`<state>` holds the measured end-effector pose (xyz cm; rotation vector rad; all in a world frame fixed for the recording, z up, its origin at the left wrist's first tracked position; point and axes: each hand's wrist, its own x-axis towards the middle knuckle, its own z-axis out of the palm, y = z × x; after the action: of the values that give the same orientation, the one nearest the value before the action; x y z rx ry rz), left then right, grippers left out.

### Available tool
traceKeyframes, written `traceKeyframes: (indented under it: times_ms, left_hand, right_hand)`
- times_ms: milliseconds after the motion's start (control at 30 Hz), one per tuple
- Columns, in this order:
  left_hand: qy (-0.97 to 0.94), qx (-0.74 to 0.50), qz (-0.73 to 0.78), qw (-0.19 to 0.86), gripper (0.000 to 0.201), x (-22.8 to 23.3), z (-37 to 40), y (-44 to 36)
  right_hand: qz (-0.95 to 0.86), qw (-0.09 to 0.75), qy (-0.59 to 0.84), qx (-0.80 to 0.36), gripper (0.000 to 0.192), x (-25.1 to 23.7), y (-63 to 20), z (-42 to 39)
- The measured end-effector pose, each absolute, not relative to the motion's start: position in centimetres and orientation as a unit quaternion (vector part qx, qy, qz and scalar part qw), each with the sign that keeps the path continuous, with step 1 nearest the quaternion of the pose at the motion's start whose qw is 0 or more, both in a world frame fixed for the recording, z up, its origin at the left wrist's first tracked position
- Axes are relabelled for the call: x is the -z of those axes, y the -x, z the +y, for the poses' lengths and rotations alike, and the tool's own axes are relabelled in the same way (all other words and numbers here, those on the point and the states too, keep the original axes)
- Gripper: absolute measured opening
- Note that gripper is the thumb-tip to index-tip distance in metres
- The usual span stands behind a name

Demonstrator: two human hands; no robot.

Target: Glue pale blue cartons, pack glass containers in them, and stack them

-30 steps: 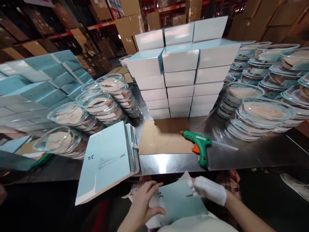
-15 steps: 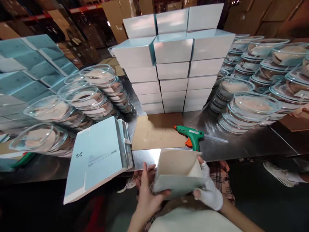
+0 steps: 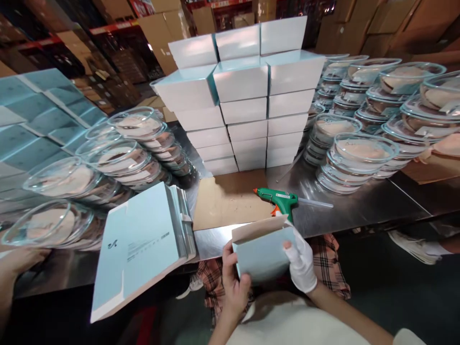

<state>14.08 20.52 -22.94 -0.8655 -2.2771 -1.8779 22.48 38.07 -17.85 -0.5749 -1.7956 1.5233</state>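
Observation:
A light blue cardboard box (image 3: 266, 254) with a raised flap is held in front of my body, at the table's near edge. My bare left hand (image 3: 235, 282) grips its left end, thumb on the blue face. On the right end my right hand (image 3: 301, 261), in a white glove that leaves the thumb tip bare, is closed around the box. Just beyond the box lies a green glue gun (image 3: 282, 199) with an orange trigger and a clear glue stick. It rests partly on a brown cardboard sheet (image 3: 230, 199).
Flat light blue cartons (image 3: 140, 244) are stacked at the left table edge. White-sided boxes (image 3: 244, 110) rise in a pile at the back. Stacked glass dishes (image 3: 355, 153) stand right, more glass dishes (image 3: 122, 158) left. Another person's hand (image 3: 27, 261) is at the far left.
The box has been tipped so its blue side now faces up towards me. My left hand has closed onto its left end. Another person's hand has appeared at the far left.

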Motion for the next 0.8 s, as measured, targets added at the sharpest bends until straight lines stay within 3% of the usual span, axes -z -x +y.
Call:
traceKeyframes:
  times_ms: [100,267,400,500,633,800]
  left_hand:
    - [0.351,0.584,-0.732,-0.002,0.067,21.8,20.3,-13.9]
    - [0.371,0.524,-0.767,-0.011,0.038,22.4,18.0,-12.3]
    - [0.305,0.549,-0.778,0.011,0.036,22.6,17.3,-11.1]
    - [0.325,0.548,-0.771,-0.009,0.036,21.6,18.2,-11.0]
    - [0.281,0.576,-0.768,0.005,0.037,20.7,19.4,-11.2]
    - [0.252,0.608,-0.753,0.024,0.035,21.1,19.9,-11.2]
  right_hand:
    - [-0.658,0.383,0.249,-0.598,0.053,17.9,-22.1,37.9]
    - [-0.732,0.353,0.259,-0.522,0.041,18.1,-22.1,41.0]
    - [-0.808,0.163,0.434,-0.363,0.037,16.4,-20.4,45.5]
    - [-0.795,0.062,0.468,-0.381,0.030,15.5,-18.5,47.8]
    - [-0.752,0.083,0.450,-0.473,0.022,15.6,-17.9,48.4]
    - [-0.683,0.189,0.405,-0.577,0.040,14.5,-19.6,46.1]
